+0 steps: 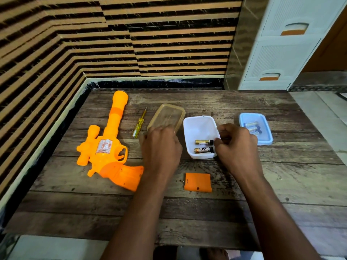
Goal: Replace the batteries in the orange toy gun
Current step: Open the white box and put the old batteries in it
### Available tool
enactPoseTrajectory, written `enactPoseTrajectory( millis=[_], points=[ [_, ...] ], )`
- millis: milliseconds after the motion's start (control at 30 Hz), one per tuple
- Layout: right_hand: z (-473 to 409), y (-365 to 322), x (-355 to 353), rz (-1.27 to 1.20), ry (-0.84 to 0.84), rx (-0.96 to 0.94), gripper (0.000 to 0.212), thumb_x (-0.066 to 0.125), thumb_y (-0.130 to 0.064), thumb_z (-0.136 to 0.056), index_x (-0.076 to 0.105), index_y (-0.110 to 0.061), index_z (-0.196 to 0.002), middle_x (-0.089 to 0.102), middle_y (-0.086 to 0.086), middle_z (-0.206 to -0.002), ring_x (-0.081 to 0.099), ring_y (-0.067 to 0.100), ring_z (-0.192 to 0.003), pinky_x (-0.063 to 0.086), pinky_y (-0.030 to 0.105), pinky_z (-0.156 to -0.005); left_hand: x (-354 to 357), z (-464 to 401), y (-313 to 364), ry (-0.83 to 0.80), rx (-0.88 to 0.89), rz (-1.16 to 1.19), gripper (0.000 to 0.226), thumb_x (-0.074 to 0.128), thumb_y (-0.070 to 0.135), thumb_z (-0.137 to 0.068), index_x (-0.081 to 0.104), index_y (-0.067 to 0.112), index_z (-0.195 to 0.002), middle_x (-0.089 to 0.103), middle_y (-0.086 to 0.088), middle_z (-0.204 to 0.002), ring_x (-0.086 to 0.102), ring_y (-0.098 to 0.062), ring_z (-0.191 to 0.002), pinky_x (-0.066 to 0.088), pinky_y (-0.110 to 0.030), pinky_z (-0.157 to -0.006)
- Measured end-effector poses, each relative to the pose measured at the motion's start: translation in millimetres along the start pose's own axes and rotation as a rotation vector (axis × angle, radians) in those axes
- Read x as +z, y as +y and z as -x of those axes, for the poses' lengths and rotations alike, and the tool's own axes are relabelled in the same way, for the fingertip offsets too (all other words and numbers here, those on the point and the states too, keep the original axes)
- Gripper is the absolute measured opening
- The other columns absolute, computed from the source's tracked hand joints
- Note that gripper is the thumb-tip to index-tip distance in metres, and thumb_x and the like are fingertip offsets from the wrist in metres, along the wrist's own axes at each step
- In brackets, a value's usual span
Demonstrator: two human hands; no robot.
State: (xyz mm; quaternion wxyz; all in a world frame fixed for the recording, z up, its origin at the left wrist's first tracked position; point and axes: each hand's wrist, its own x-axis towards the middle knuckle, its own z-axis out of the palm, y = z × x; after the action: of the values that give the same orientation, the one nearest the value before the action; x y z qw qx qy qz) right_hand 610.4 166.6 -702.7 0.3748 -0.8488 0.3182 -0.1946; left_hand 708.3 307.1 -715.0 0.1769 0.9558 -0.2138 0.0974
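The orange toy gun (110,145) lies on the left of the wooden table (187,212), barrel pointing away. Its orange battery cover (198,182) lies apart near the table's middle, with a tiny screw (182,181) beside it. A white tub (199,128) holds two gold-and-black batteries (204,146). My left hand (161,149) grips the near edge of a clear tan lid (168,116), tilted up off the table. My right hand (237,145) is curled at the white tub's right rim; whether it pinches anything is hidden. A closed blue box (262,136) at the right holds more batteries (251,126).
A yellow-handled screwdriver (139,123) lies between the gun and the lid. A striped wall runs along the left and back edges. A white drawer unit (285,44) stands beyond the back right corner.
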Motion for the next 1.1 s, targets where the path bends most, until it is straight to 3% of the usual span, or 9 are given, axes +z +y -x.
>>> enactPoseTrajectory(
  millis=[67,233,433,667,833,900,967,1033,1100],
  points=[
    [1,0,1,0.009,0.001,0.001,0.026,0.065,-0.004,-0.089,0.077,-0.012,-0.110,0.075,-0.001,-0.085,0.071,0.024,-0.094,0.053,0.029,-0.076,-5,-1,2,0.083,-0.028,0.024,0.015,0.060,0.022,-0.095,0.073,0.014,-0.096,0.075,-0.011,-0.093,0.068,-0.034,-0.091,0.048,-0.040,-0.078],
    [1,-1,1,-0.005,0.016,0.006,0.025,0.065,-0.006,-0.088,0.077,-0.012,-0.110,0.078,0.003,-0.091,0.072,0.026,-0.096,0.060,0.037,-0.081,8,0,-11,-0.056,-0.105,-0.011,0.049,0.074,0.044,-0.084,0.065,0.018,-0.124,0.057,-0.014,-0.128,0.052,-0.036,-0.124,0.047,-0.050,-0.101],
    [2,-2,1,-0.018,0.031,0.042,0.028,0.065,-0.007,-0.086,0.078,-0.013,-0.110,0.079,0.003,-0.094,0.071,0.028,-0.104,0.060,0.040,-0.090,16,-1,-9,-0.069,-0.181,0.012,0.057,0.073,0.047,-0.087,0.057,0.013,-0.130,0.055,-0.019,-0.132,0.050,-0.040,-0.125,0.048,-0.051,-0.098],
    [5,-7,3,0.022,0.112,0.079,0.029,0.065,-0.002,-0.086,0.078,-0.009,-0.111,0.079,0.010,-0.095,0.065,0.021,-0.079,0.041,0.019,-0.067,0,0,-1,0.107,-0.392,0.442,0.062,0.063,0.062,-0.086,0.060,0.010,-0.119,0.067,-0.012,-0.113,0.058,-0.033,-0.113,0.046,-0.038,-0.072],
    [4,-7,9,-0.036,0.143,0.095,0.019,0.068,-0.003,-0.085,0.078,-0.007,-0.100,0.072,0.004,-0.077,0.060,0.013,-0.066,0.040,0.010,-0.053,-10,10,12,0.109,-0.288,0.470,0.068,0.061,0.063,-0.089,0.059,0.008,-0.128,0.053,-0.010,-0.128,0.051,-0.029,-0.122,0.039,-0.033,-0.084],
    [3,-9,11,-0.097,0.140,0.104,0.008,0.071,-0.012,-0.090,0.078,-0.013,-0.091,0.066,-0.007,-0.068,0.068,0.018,-0.074,0.046,0.020,-0.064,-9,17,20,0.022,-0.248,0.410,0.077,0.065,0.061,-0.086,0.052,0.007,-0.139,0.043,-0.011,-0.142,0.047,-0.029,-0.130,0.041,-0.032,-0.084],
    [0,-6,15,-0.261,0.111,0.158,0.019,0.070,-0.029,-0.093,0.076,-0.018,-0.079,0.072,-0.007,-0.067,0.075,0.020,-0.078,0.057,0.030,-0.075,-8,23,24,-0.029,-0.219,0.355,0.087,0.067,0.062,-0.083,0.043,0.008,-0.147,0.032,-0.012,-0.153,0.041,-0.031,-0.138,0.046,-0.037,-0.095],
    [-2,-5,18,-0.446,0.084,0.230,0.031,0.065,-0.040,-0.095,0.076,-0.019,-0.075,0.078,0.003,-0.071,0.079,0.024,-0.073,0.065,0.049,-0.076,-7,28,27,-0.032,-0.179,0.327,0.090,0.070,0.063,-0.080,0.042,0.008,-0.146,0.030,-0.010,-0.150,0.039,-0.030,-0.137,0.045,-0.040,-0.101],
    [-2,-6,17,-0.534,0.074,0.266,0.038,0.064,-0.037,-0.102,0.076,-0.015,-0.073,0.079,0.008,-0.072,0.079,0.023,-0.069,0.067,0.050,-0.071,-7,30,29,-0.018,-0.141,0.315,0.089,0.069,0.067,-0.078,0.045,0.009,-0.141,0.033,-0.008,-0.140,0.040,-0.028,-0.132,0.047,-0.041,-0.100]
  ],
)
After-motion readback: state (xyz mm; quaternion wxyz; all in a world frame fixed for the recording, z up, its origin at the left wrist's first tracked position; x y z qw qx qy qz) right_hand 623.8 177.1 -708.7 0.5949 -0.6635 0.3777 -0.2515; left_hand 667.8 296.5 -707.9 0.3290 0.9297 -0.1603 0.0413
